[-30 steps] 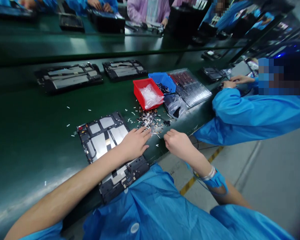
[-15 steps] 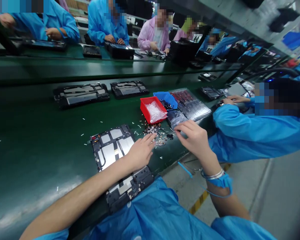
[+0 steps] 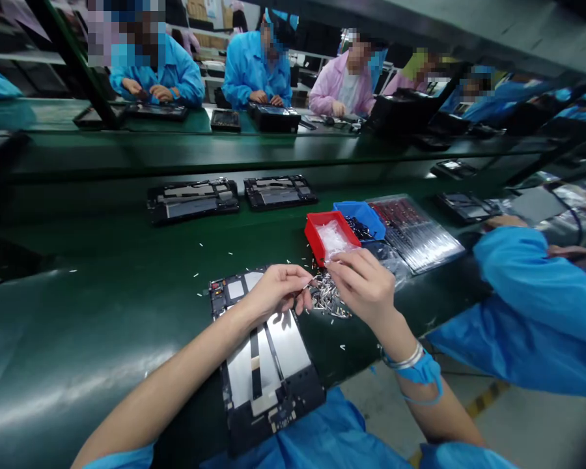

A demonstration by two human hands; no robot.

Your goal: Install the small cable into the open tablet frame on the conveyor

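Pinching with my left hand (image 3: 273,293), I have a tiny, thin silvery metal part (image 3: 306,284) caught between thumb and fingertips; it sticks out toward my right hand (image 3: 364,286), just above the top edge of the open black tablet chassis with silver shield plates (image 3: 264,365) that lies on the dark green conveyor belt (image 3: 78,312) in front of me. My right fingers are curled together right beside that part, over the loose heap of small silvery metal pieces (image 3: 328,301); whether they grip anything I cannot tell, since the fingertips hide it.

The part looks almost weightless, stiff but easily bent, and smooth enough to slip, so I judge it wants a light fingertip pinch at its end, not a squeeze. The chassis looks rigid and flat but delicate: I would hold it by its black frame edges, away from the thin ribbon strips running down its middle.

Just beyond the heap stand a red plastic bin holding clear plastic bits (image 3: 329,236) and, touching it, a blue plastic bin with dark small parts (image 3: 361,218), then a clear plastic tray of rows of parts (image 3: 415,231). Two more open chassis (image 3: 193,200) lie farther up the belt. A co-worker's blue sleeve (image 3: 532,293) leans in at my right; other people work across the line.
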